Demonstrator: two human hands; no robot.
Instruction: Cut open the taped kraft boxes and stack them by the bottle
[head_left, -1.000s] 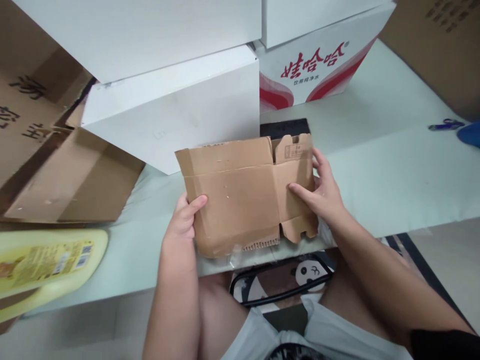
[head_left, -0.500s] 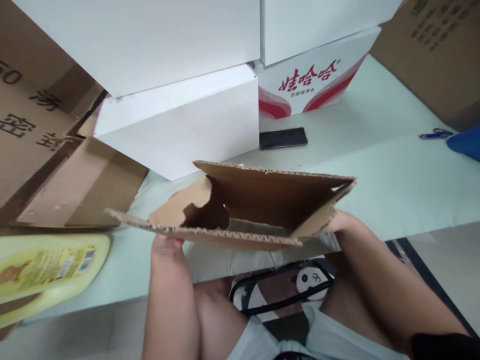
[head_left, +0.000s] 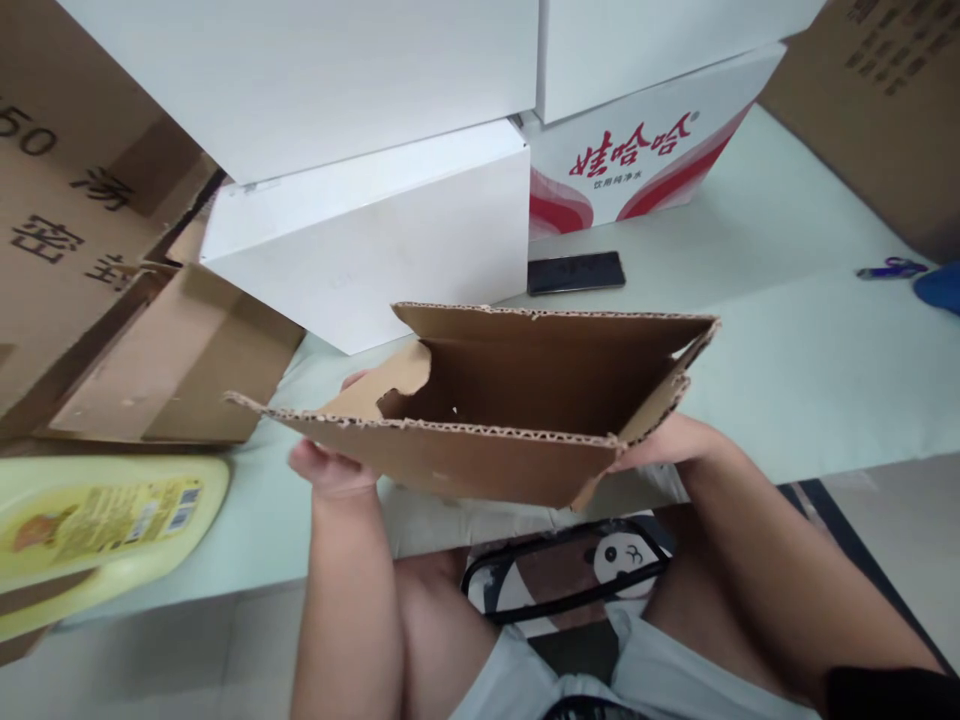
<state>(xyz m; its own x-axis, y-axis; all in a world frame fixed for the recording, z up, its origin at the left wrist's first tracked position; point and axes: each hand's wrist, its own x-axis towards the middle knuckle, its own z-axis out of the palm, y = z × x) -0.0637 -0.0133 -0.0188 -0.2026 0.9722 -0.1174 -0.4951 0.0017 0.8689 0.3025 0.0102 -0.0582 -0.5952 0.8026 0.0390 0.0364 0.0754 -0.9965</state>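
Note:
A brown cardboard box (head_left: pixel 480 462) is held up in front of me, its open top tilted toward my view and its edges torn. My left hand (head_left: pixel 334 470) grips the box's left end, with the thumb at the near side and a bit of finger showing behind the left flap. At the right end my right hand (head_left: pixel 656 445) is pressed against the box wall; most of its fingers are hidden beneath the cardboard. The inside looks bare brown, and the bottom is partly out of sight.
White boxes (head_left: pixel 367 235) are stacked at the back, before a red-lettered carton (head_left: pixel 637 170). A phone (head_left: pixel 576 272) lies by them. A yellow jug (head_left: pixel 112 520) and brown cartons (head_left: pixel 180 360) are on the left; scissors-like purple item (head_left: pixel 892 269) and blue object (head_left: pixel 939 290) on the right.
The box has tilted so that its near outer wall shows more and the gap at its bottom is no longer seen. Both hands have moved slightly with it.

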